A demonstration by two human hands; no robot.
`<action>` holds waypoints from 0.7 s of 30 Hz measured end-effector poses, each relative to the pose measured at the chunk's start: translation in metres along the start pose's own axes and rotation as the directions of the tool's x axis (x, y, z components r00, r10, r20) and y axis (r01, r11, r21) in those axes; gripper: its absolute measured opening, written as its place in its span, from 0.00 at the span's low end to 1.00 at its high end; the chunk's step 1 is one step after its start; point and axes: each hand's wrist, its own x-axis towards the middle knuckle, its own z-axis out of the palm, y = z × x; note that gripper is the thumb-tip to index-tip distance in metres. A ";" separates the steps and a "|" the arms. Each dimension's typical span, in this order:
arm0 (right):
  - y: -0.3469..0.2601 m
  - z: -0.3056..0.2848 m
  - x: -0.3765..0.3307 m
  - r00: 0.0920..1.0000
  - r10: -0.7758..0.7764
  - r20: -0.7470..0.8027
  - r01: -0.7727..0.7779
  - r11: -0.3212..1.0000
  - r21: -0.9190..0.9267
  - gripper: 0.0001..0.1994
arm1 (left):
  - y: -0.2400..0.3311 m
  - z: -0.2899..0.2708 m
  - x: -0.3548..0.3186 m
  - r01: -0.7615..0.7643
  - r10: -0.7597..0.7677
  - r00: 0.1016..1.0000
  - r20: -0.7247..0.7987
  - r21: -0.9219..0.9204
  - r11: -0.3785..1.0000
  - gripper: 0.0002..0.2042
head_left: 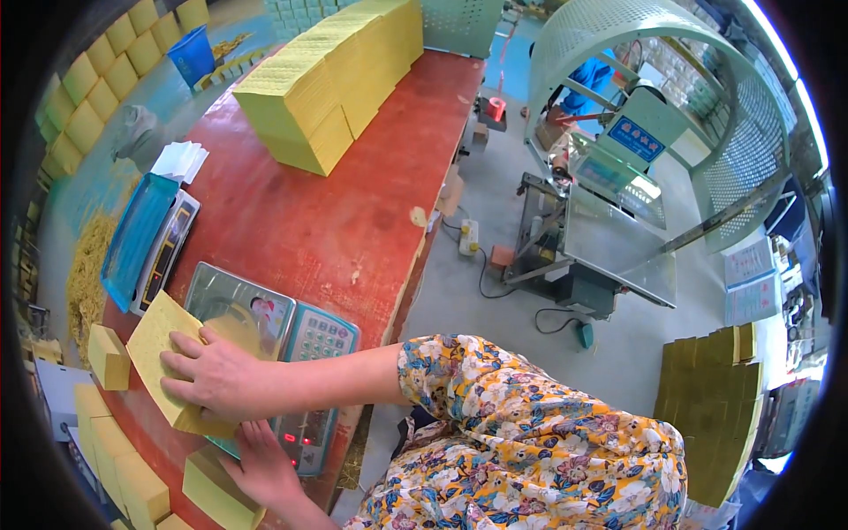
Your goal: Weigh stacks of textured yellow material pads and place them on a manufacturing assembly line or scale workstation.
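A stack of rough yellow paper sheets (152, 346) lies tilted at the left edge of a digital scale's metal pan (221, 287). My right hand (221, 375) reaches across the scale and grips this stack, fingers spread over its top; the thumb is hidden. Lower down, my left hand (265, 468) has its fingers stretched out beside the stack's near edge, over the teal scale body; its fingertips are partly hidden. Another yellow paper block (212, 490) lies just below the left hand. The scale's keypad (322, 340) shows beside my right forearm.
Long yellow paper stacks (336, 79) stand at the red table's (309, 221) far end. A second teal scale (146, 238) is at the left. Several yellow blocks (119, 459) line the lower left. Rightward stands a machine with a perforated round guard (742, 132); cables lie on the floor.
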 end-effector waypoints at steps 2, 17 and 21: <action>-0.002 0.012 0.008 0.999 -0.045 0.015 0.045 0.999 -0.017 0.32 | 0.022 -0.014 -0.023 0.044 -0.047 0.997 -0.054 -0.042 0.998 0.30; -0.035 -0.025 0.026 0.964 -0.051 0.261 0.091 0.985 -0.144 0.31 | 0.139 -0.128 -0.031 0.251 0.595 0.623 0.508 0.590 -0.767 0.42; -0.099 -0.031 0.025 0.965 -0.050 0.256 0.076 0.993 -0.092 0.33 | 0.139 -0.112 -0.061 0.360 0.651 0.701 0.291 0.643 -0.676 0.45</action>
